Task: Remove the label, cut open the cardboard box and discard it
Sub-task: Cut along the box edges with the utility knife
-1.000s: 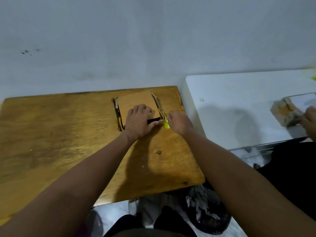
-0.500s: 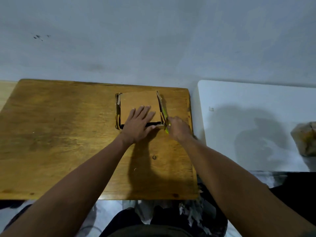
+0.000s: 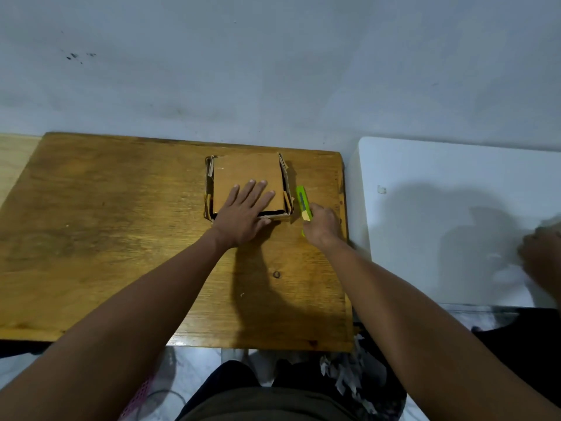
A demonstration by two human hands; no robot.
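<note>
A small brown cardboard box lies on the wooden table near its far right corner, with its side flaps loose. My left hand rests flat on the box's near part, fingers spread. Just right of the box, my right hand grips a lime-green utility knife, whose tip points away from me and sits beside the box's right edge. No label shows on the box's top.
A white table stands to the right, where another person's blurred hand moves. A dark bag of torn scraps sits on the floor below the wooden table's near right corner. A grey wall lies behind.
My right hand has drawn the knife away from the box's near right corner, so the green handle now shows clear of the box. My left hand stays pressed on the box.
</note>
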